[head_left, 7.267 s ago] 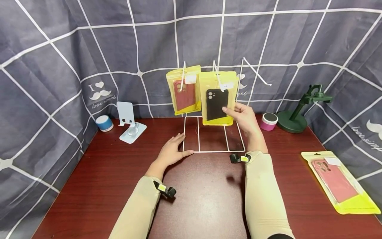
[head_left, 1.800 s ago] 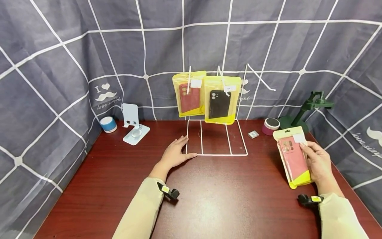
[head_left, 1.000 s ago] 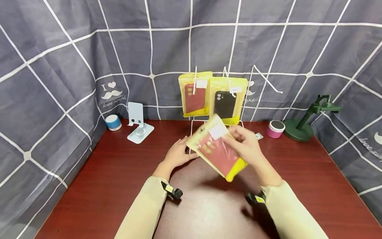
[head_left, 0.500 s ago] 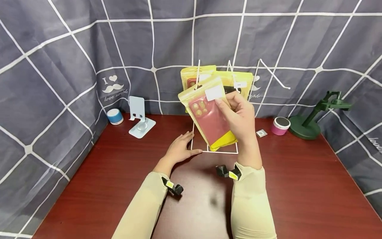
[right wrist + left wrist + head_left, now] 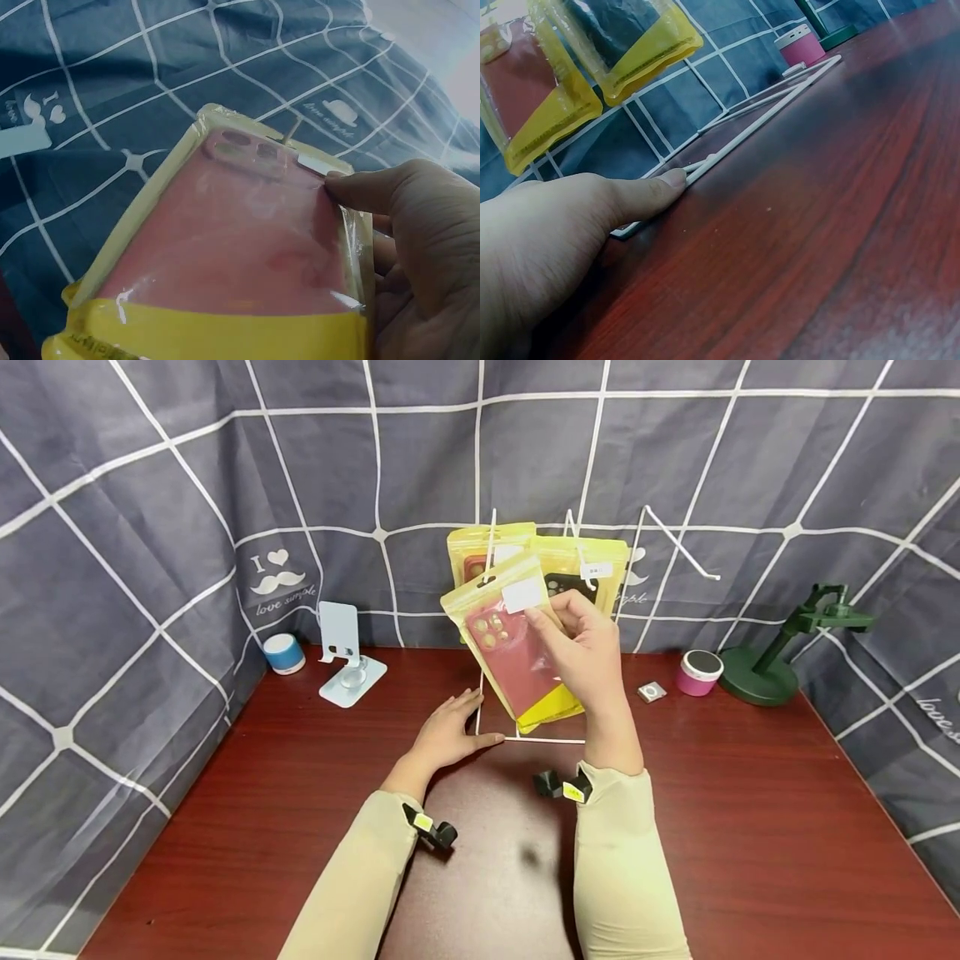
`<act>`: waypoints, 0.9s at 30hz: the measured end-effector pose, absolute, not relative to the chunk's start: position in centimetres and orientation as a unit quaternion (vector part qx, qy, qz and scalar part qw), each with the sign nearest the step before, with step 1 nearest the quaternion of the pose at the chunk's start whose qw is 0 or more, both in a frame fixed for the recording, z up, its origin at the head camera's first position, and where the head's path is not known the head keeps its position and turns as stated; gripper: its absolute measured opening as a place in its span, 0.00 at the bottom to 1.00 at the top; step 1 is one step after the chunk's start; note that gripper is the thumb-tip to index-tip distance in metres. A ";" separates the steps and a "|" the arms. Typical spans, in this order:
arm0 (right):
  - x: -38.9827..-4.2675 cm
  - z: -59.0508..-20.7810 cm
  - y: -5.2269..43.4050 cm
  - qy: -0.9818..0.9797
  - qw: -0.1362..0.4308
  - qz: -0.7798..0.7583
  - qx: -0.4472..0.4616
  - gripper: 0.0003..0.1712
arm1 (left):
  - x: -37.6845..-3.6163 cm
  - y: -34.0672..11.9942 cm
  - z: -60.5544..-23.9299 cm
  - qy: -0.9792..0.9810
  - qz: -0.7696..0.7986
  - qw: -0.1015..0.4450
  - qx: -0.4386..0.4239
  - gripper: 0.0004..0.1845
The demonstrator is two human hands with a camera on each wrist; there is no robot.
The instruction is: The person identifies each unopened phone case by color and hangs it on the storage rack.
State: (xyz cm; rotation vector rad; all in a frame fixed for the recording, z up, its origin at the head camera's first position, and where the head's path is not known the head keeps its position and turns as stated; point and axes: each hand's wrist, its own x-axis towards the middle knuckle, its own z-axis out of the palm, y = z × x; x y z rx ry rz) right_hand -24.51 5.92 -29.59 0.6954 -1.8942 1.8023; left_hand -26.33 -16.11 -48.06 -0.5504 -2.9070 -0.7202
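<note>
Red phone case packet held up in front of the wire rack.

Far left on the tabletop [image 5: 247, 827]: blue speaker [image 5: 283, 652], then white phone stand [image 5: 343, 653]. Left hand [image 5: 447, 739] flat, fingers straight, thumb pressing the near-left corner of the wire rack [image 5: 534, 740]. Right hand [image 5: 586, 653] raised, pinching the red phone case packet [image 5: 512, 647] by its right edge, tilted, before two hung packets [image 5: 581, 578]. Farther right: pink speaker [image 5: 697, 672], green stand [image 5: 780, 647].

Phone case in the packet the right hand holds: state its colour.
Red, inside a yellow and clear packet held by the right hand; the right wrist view shows it best.
</note>
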 end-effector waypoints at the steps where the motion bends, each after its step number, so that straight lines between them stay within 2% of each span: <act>1: -24.8 -29.8 5.9 -0.686 0.211 0.651 0.248 0.09 | -26.4 -16.1 -48.0 -0.954 -0.236 0.048 -0.180 0.52; 6: -25.6 -30.6 5.8 -0.707 0.159 0.650 0.230 0.14 | -26.5 -16.2 -48.0 -0.956 -0.233 0.042 -0.173 0.53; 13: -26.5 -31.5 5.4 -0.807 0.112 0.536 0.223 0.17 | -26.4 -16.3 -47.9 -0.958 -0.223 0.045 -0.174 0.54; 16: -27.0 -32.4 4.6 -0.823 0.085 0.520 0.214 0.22 | -26.3 -16.4 -47.8 -0.958 -0.227 0.042 -0.170 0.54; 20: -27.8 -34.3 3.1 -0.794 0.033 0.570 0.210 0.27 | -26.3 -16.4 -47.9 -0.959 -0.223 0.041 -0.168 0.54; 24: -29.3 -37.0 2.6 -0.722 -0.022 0.657 0.215 0.26 | -26.3 -16.2 -48.1 -0.959 -0.221 0.044 -0.170 0.54; 27: -30.5 -39.3 3.3 -0.688 -0.035 0.696 0.203 0.24 | -26.2 -16.1 -48.1 -0.961 -0.216 0.041 -0.170 0.54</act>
